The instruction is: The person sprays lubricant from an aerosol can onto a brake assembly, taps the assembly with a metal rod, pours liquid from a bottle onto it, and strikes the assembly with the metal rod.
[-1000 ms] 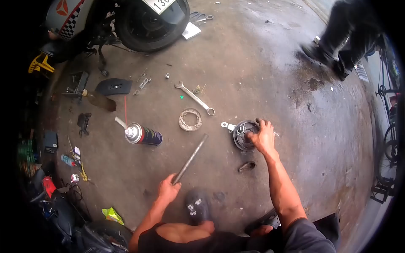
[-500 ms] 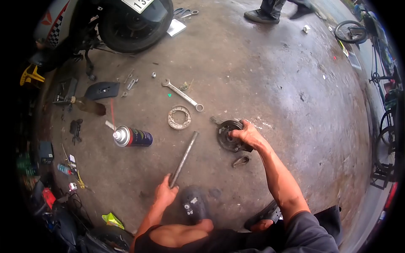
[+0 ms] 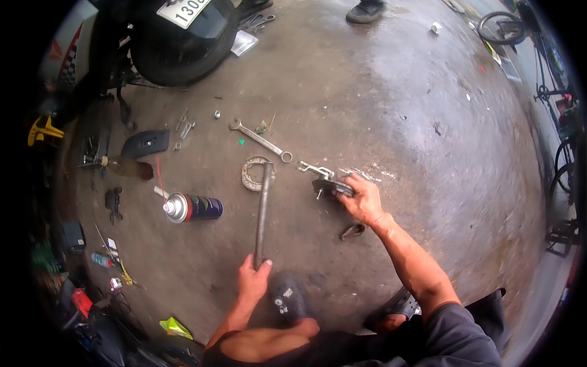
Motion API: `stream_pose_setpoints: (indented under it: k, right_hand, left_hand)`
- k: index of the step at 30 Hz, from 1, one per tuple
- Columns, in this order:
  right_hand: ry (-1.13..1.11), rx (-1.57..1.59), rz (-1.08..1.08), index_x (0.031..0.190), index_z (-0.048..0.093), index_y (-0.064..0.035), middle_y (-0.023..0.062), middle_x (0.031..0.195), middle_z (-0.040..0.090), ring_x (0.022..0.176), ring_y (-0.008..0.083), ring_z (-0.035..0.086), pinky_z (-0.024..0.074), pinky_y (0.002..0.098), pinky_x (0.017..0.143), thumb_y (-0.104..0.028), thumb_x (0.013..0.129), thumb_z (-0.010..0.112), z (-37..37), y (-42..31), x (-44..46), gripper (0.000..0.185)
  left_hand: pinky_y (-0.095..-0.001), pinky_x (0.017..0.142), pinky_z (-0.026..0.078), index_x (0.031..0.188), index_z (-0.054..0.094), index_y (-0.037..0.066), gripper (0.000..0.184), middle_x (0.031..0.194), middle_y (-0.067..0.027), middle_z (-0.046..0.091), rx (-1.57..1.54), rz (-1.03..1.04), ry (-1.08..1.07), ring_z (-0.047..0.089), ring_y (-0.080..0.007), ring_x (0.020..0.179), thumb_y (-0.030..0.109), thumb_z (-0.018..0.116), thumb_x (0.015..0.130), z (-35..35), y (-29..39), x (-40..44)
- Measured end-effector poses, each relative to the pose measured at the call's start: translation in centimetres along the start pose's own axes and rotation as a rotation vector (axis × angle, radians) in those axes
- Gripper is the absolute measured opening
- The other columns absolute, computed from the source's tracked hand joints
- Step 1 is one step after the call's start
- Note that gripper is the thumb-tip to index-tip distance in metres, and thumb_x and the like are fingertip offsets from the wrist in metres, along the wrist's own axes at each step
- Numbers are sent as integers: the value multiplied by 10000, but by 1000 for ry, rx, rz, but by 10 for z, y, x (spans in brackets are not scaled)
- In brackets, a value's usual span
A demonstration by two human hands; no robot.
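My left hand is closed round the lower end of a metal pipe. The pipe points forward, and its far end overlaps a ring-shaped pair of brake shoes on the ground. On the right, my right hand grips a brake backing plate by its rim. The plate is tipped nearly edge-on, with its lever arm showing at the top and a thin pin below. Just under that hand lies a small dark metal part. A combination wrench rests beyond the brake shoes.
A spray can with a red straw lies at left. Behind it are a black plastic panel and a dark bottle. A scooter's rear wheel stands at upper left. Another person's shoe is at the top.
My right hand has tipped the brake plate from face-up to nearly edge-on, bringing its lever arm into view. The pipe has swung more upright, its tip now over the brake shoes.
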State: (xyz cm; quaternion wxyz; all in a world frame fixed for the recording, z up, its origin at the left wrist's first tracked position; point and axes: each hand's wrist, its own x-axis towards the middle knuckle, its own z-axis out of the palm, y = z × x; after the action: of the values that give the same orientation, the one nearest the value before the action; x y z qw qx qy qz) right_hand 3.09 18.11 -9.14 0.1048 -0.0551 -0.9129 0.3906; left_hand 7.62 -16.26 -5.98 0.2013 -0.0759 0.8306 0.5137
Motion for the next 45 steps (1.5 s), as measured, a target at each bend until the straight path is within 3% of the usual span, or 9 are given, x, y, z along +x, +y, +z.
stream_pose_setpoints:
  k: [15, 18, 25, 28, 30, 33, 38, 41, 45]
  right_hand:
    - [-49, -8, -44, 1102, 676, -174, 114, 873, 665, 762, 367, 668, 563, 445, 664, -205, 768, 753, 11, 10, -16, 345]
    - [68, -21, -75, 1093, 680, -173, 109, 844, 653, 745, 349, 665, 554, 440, 651, -195, 771, 746, 25, 18, -21, 330]
    - [95, -14, -104, 1071, 688, -132, 81, 780, 623, 712, 303, 641, 521, 415, 609, -150, 739, 752, 26, 6, -24, 338]
    - [111, -22, -120, 1059, 697, -93, 89, 775, 631, 715, 302, 644, 520, 396, 608, -87, 701, 767, 23, 2, -22, 364]
    - [165, 29, -94, 1058, 693, -80, 92, 781, 633, 716, 302, 642, 522, 394, 615, -76, 695, 764, 27, 4, -22, 370]
    - [117, 5, -108, 1049, 688, -66, 94, 834, 665, 746, 304, 655, 532, 386, 639, -62, 693, 756, 22, 8, -25, 362]
    - [165, 51, -131, 1050, 681, -108, 86, 865, 662, 766, 303, 649, 527, 397, 635, -75, 718, 724, 25, 8, -25, 336]
    - [161, 53, -132, 1024, 686, -60, 121, 865, 679, 758, 315, 661, 534, 376, 656, -12, 673, 734, 22, 2, -23, 357]
    - [203, 48, -117, 1003, 681, -59, 127, 823, 653, 723, 328, 642, 520, 392, 633, -21, 683, 726, 17, 15, -32, 325]
  left_hand:
    - [-234, 545, 400, 1129, 513, 4, 242, 726, -15, 488, -315, 767, 235, 479, -89, 621, 145, 590, 948, -7, 194, 44]
    - [-520, 837, 485, 1111, 554, -54, 360, 974, -290, 651, 719, 279, 5, 608, -473, 874, 221, 658, 904, 28, 53, 67]
    - [-397, 613, 476, 1018, 556, -7, 256, 706, -77, 546, -160, 420, 236, 560, -252, 652, 199, 666, 914, -12, 201, 49]
    - [-440, 629, 492, 1010, 553, -28, 287, 739, -167, 607, -354, 651, 249, 618, -330, 679, 220, 660, 911, -4, 131, 50]
    - [-480, 659, 501, 1020, 550, -40, 319, 821, -273, 641, 632, 471, 53, 653, -429, 758, 240, 653, 908, 22, 53, 64]
    - [-458, 670, 508, 1032, 555, -31, 311, 807, -242, 653, 566, 151, -162, 663, -406, 757, 243, 648, 917, 16, 92, 75]
    - [-376, 589, 482, 985, 581, -5, 178, 681, -107, 564, -455, 571, 217, 579, -232, 627, 136, 654, 905, -7, 184, 59]
    - [-411, 631, 503, 1016, 583, -27, 244, 702, -180, 603, 536, 837, 331, 599, -269, 652, 166, 667, 893, 20, 78, 78]
    - [-420, 705, 504, 1031, 576, -31, 271, 832, -201, 665, 416, 68, -161, 625, -235, 764, 171, 685, 887, 16, 86, 92]
